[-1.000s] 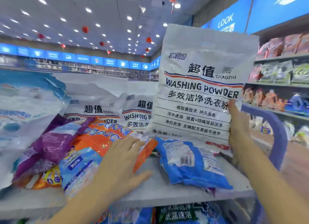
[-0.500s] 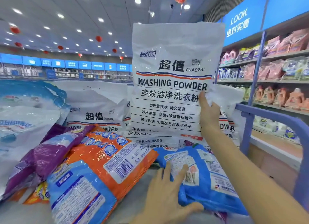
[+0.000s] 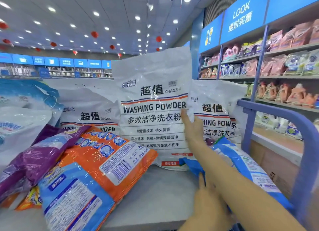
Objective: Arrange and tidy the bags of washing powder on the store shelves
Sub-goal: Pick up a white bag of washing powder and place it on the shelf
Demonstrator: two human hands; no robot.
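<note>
A purple plastic bag [image 3: 34,158] and an orange plastic bag [image 3: 107,163] lie at left on the grey shelf [image 3: 155,196], a tall white washing-powder bag [image 3: 151,113] stands upright at centre, its right edge pinched by fingers of the right hand [image 3: 191,127], while the left hand [image 3: 207,205], fingers hidden under that forearm, touches a blue plastic bag [image 3: 250,170].
</note>
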